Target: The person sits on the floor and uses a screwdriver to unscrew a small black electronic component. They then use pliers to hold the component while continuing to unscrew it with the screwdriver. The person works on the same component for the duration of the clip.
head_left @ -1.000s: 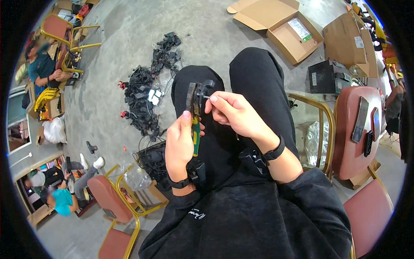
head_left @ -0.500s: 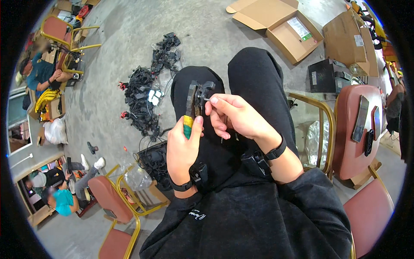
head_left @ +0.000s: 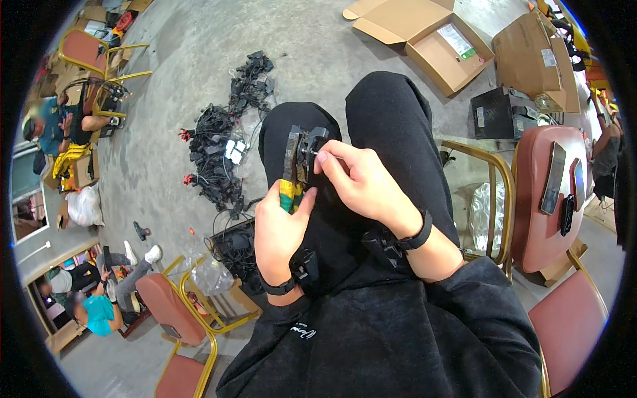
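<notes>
Presently, head view: a seated person in black trousers has both hands raised above the left thigh.
Left hand: the left hand wraps the yellow-and-green grips of the pliers, thumb laid against the right grip; the other fingers are mostly hidden behind.
Pliers: the dark head points away from the person, over the left knee.
Black part: the black part lies just right of the pliers' head; whether the jaws clamp it cannot be told.
Right hand: the right hand has thumb and forefinger pinching a thin metal piece at the black part's near edge; the remaining fingers are curled and partly hidden.
Floor, left: a black cable heap bears white pieces; nearer lies a clear plastic bag.
Floor, far right: an open cardboard box lies left of a taller carton; a black box stands on their near side.
Right chair: the brownish-red seat carries two flat dark devices and a small black item.
Co-workers: one person sits far left; another, in a teal top, is near left.
</notes>
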Available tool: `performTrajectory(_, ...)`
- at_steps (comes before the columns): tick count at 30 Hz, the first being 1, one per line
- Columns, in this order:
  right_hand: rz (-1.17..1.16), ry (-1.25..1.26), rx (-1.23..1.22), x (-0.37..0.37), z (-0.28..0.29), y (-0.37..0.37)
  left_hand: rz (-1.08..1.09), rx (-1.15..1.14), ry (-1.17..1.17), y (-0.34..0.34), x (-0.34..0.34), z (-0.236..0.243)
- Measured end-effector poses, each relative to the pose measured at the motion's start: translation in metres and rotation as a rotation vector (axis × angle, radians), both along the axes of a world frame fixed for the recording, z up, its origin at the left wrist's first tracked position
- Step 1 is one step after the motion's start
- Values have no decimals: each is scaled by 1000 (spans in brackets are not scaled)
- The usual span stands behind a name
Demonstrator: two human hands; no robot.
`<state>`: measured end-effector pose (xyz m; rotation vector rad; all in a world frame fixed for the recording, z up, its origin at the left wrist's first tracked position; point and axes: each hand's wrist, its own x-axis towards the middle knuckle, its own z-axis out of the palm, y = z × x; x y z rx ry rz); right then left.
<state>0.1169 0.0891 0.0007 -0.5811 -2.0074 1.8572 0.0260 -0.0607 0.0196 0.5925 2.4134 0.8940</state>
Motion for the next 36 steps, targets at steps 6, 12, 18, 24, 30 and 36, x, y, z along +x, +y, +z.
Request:
performTrajectory(6, 16, -12, -163, 0, -10, 1, 31, -82, 19, 5, 4, 4)
performTrajectory(12, 110, -33, -595, -3, -7, 6, 40, -29, -42, 1, -2, -2)
performTrajectory(18, 210, 11, -868, -3, -7, 9, 32, -9, -39, 0, -3, -4)
performTrajectory(24, 200, -1, -1072, -2, -1, 12, 18, -16, -17, 1, -1, -2)
performTrajectory(30, 179, -32, -673, -3, -8, 10, 26, -1, -25, 0, -1, -6)
performTrajectory(36, -64, 55, 213, -4, -11, -6, 40, 20, -92, -1, -3, -2)
